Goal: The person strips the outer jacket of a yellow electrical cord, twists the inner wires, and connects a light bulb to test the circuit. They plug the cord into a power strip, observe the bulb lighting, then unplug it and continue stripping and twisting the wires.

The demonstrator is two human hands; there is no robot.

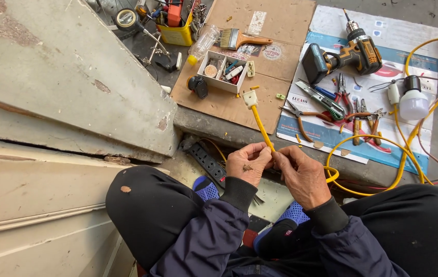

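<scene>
Both my hands meet in front of my knees around a yellow cable (261, 128). My left hand (248, 164) pinches the cable from the left. My right hand (303, 174) grips it from the right, fingers curled. The cable rises away from my hands to a small white fitting (250, 98) at its free end, and the rest loops off right across the floor (398, 174). A black power strip (206, 161) lies just left of my left hand.
On cardboard and a printed sheet ahead lie a cordless drill (349, 55), several pliers (354, 125), a paintbrush (242, 38), a white parts box (223, 71), a white bulb holder (412, 100) and a yellow tool tub (178, 31). A worn concrete slab (60, 82) fills the left.
</scene>
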